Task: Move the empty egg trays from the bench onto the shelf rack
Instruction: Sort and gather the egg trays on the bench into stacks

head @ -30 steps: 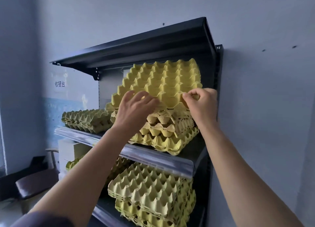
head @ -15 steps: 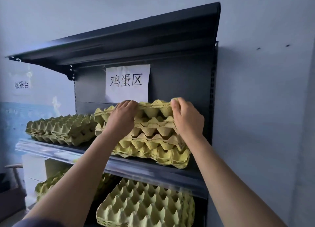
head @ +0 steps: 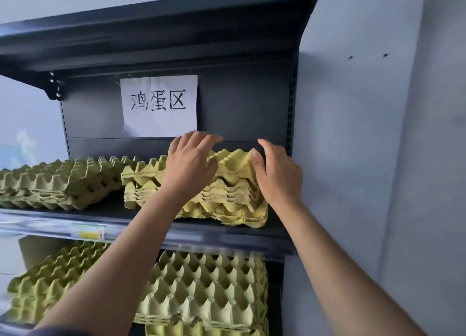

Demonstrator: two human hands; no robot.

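Note:
A stack of yellow-green egg trays (head: 227,194) lies on the right part of the dark shelf rack's middle shelf (head: 191,231). The top tray (head: 233,162) rests flat on that stack. My left hand (head: 190,162) hovers over the tray's left part, fingers spread and lifted off it. At the tray's right edge is my right hand (head: 276,175), fingers apart, thumb close to the rim. Neither hand grips anything.
A second tray stack (head: 58,181) sits on the same shelf to the left. More tray stacks (head: 204,295) fill the shelf below. A white paper sign (head: 158,106) hangs on the rack's back panel. The top shelf (head: 156,32) overhangs above. A grey wall (head: 365,133) stands at the right.
The top tray, held tilted above the stack a second ago, now lies flat on it. Both hands have let go and opened. The view has moved closer to the shelf.

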